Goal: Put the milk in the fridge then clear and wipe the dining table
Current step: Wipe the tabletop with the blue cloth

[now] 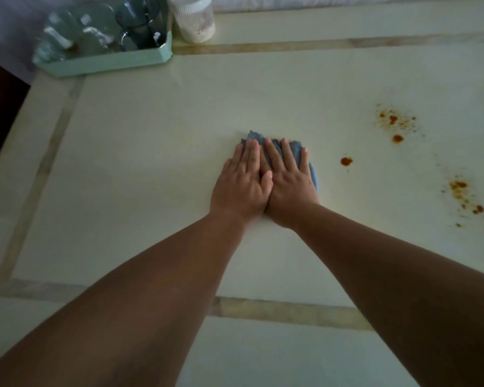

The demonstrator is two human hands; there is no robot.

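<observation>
The pale cream stone-look worktop (151, 152) is showing a smooth, faintly glossy finish with darker beige inlaid bands, and rust-orange gritty stains (397, 138) are dulling its right part. The small blue-grey cloth (295, 148) is looking soft, matt and crumpled under the bare left hand (239, 181) and right hand (289, 188). At the far edge, the mint-green plastic tray (109, 61) is looking smooth and matt, the clear glass cups (95, 34) in it are glinting, and the translucent white plastic jar (192, 16) is looking cloudy.
</observation>
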